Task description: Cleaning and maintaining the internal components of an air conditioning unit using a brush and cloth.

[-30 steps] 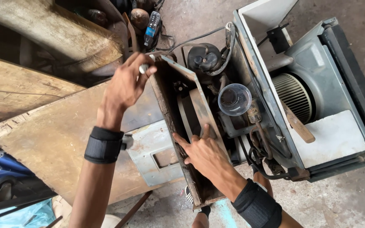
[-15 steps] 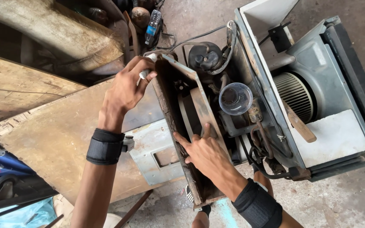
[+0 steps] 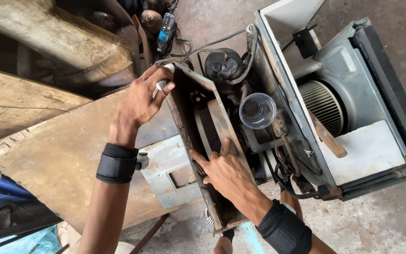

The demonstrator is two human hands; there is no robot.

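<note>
1. Left hand (image 3: 142, 101) closed on top corner of rusty metal frame (image 3: 203, 141), small white piece pinched in fingers.
2. Right hand (image 3: 226, 171) spread flat on frame's lower inner edge, gripping nothing.
3. Frame tilted against stripped air-conditioner unit (image 3: 353, 108), beside black compressor (image 3: 224, 66).
4. Clear plastic cup (image 3: 257, 110) sits inside unit.
</note>
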